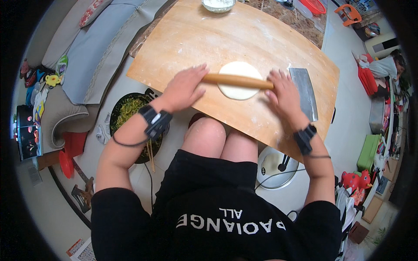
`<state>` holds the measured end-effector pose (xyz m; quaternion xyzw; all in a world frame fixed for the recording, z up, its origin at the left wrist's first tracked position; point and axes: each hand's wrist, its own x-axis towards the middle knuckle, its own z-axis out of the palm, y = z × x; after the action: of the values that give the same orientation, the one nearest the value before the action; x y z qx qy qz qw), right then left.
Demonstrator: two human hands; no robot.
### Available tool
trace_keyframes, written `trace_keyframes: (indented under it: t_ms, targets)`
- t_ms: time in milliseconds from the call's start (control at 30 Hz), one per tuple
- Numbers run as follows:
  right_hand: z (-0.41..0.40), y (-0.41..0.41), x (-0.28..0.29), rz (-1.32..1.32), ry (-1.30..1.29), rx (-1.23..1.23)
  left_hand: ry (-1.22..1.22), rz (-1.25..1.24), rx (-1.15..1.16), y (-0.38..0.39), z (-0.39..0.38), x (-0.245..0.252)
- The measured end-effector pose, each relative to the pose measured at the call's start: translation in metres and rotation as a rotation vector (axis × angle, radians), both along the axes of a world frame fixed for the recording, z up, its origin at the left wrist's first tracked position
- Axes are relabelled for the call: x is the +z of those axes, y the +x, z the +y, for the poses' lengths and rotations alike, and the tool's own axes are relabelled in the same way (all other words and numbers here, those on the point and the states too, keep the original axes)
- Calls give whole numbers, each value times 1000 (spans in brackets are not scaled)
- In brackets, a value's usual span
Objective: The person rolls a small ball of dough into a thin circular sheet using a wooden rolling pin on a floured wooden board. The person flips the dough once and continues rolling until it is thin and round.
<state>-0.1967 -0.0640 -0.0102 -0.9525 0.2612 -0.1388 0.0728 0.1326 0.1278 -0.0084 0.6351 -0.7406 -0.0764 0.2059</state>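
Observation:
A round, flat sheet of dough (240, 93) lies on the wooden board (183, 42), which has flour smudges on it. Across the dough runs a wooden rolling pin (236, 81), its ends reaching past both sides of the sheet. My left hand (186, 87) rests on the pin's left end, fingers stretched forward. On the right end sits my right hand (283, 93), slightly blurred, with the thumb below the pin. Just right of that hand, a cleaver blade (303, 93) lies flat on the board.
A glass bowl of flour (218, 5) stands at the board's far edge. Low on the left is a black pan of shredded greens (130, 107) with chopsticks (150, 155). A metal basin (277, 182) sits below the board's near edge. Another person (383, 70) is at the far right.

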Motion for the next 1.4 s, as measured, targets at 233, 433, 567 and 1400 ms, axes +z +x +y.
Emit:
trace_keyframes:
  t_ms: [233, 433, 567, 1400]
  targets:
    - [-4, 33, 1, 66, -296, -201, 39, -108, 203, 13, -33, -23]
    - [-35, 53, -4, 188, -138, -302, 107, -38, 229, 19, -78, -7]
    - [18, 7, -1, 97, -80, -119, 7, -148, 67, 9, -17, -5]
    - [-39, 64, -2, -133, 53, -233, 31, -130, 422, -48, -79, -25]
